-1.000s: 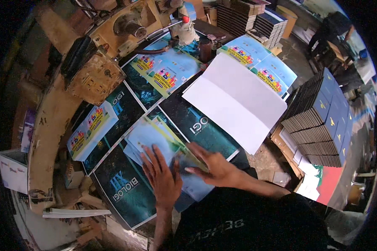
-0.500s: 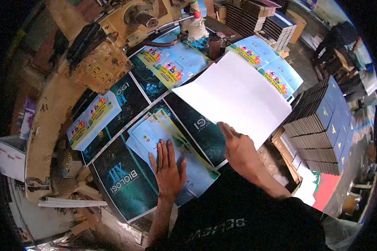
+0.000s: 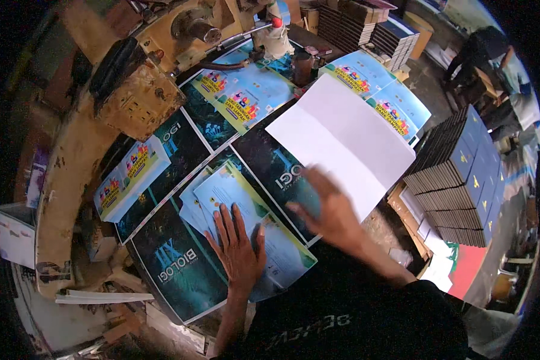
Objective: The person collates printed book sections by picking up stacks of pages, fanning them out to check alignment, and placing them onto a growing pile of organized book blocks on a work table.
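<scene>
Misalignment of the blue sheets (image 3: 280, 243) could result from sideways drag by the flat, open left hand (image 3: 240, 245); the blurred right hand (image 3: 333, 211) appears open.

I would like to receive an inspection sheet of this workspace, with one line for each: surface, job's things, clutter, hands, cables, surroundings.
Surface: covered by dark teal printed sheets with white borders.
Job's things: overlapping light-blue prints under the left hand; creased white paper near the right hand.
Clutter: pale strips and mixed scraps at lower left.
Hands: left hand lies on the prints, fingers extended; right hand is blurred, thumb and fingers apart, contact unclear.
Cables: nothing seen that is clearly a cable.
Surroundings: worn tan machine at upper left; stacked blue-covered books at right; a person in dark clothes behind.
</scene>
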### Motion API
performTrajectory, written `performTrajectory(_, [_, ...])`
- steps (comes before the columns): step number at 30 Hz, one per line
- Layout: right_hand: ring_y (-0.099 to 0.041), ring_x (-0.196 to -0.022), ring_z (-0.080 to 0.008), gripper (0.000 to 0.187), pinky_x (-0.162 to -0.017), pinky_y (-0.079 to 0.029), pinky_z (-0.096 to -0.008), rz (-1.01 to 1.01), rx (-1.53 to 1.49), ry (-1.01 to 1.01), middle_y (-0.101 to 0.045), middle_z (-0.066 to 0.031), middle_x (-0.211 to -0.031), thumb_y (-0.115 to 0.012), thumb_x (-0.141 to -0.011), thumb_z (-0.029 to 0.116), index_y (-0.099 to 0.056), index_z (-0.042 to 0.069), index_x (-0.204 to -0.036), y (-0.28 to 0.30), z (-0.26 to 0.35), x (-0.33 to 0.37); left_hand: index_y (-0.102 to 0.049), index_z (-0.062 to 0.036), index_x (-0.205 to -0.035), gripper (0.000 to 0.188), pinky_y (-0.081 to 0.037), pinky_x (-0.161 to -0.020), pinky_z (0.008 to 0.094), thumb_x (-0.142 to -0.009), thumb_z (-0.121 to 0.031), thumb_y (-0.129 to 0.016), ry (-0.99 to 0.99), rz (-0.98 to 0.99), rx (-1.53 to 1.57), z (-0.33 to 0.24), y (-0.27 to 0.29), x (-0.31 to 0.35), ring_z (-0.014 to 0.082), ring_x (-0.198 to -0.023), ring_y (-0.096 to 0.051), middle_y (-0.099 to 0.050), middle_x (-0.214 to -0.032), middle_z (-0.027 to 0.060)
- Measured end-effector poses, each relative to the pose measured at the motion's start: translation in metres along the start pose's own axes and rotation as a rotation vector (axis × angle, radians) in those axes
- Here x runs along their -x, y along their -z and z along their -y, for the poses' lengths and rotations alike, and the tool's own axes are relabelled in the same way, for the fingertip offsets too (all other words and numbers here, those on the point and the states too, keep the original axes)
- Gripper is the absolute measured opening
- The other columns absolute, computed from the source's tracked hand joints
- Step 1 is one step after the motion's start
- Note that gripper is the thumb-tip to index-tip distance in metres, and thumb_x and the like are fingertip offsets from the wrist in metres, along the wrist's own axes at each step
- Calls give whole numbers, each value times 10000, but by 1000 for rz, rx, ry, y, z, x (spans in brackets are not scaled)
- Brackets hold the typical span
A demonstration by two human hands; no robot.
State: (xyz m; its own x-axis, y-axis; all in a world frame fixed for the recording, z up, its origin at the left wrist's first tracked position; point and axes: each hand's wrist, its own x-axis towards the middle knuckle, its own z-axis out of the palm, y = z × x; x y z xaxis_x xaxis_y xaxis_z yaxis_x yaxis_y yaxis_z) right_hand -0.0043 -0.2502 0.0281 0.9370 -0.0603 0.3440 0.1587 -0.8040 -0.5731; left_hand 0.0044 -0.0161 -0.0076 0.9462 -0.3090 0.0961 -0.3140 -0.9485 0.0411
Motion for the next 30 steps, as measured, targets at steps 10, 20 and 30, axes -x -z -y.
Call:
performTrajectory(10, [-711,-727,-408,431,-697,-569,-477,196,75,-119,-697,-285,-953,-550,-898,-63,-559,-21,-1327,62,3,-16,-278,65,-1567,775,-20,-1227,625,-1039,-475,-451,-44,-51,53,7,-7,-2,378,-1552,-199,-225,-1654,263])
performTrajectory(20, [-534,-1231,-411,754,-1063,-434,-499,296,-114,45,-474,-293,-1428,-690,-965,278,-303,-13,-1544,-56,31,48,-243,-41,-1614,671,-47,-1219,646,-1064,-382,-424,-70,-45,84,28,8,-27,412,-1556,-146,-204,-1675,215])
performTrajectory(30, [-18,-1584,-341,1007,-1238,-25,-630,616,20,292,-72,-151,-1709,-677,-916,533,-118,114,-1640,-63,32,59,-374,-220,-1590,649,-178,-1104,801,-1024,-496,-532,80,-109,36,78,-23,-74,367,-1564,-160,-238,-1687,95])
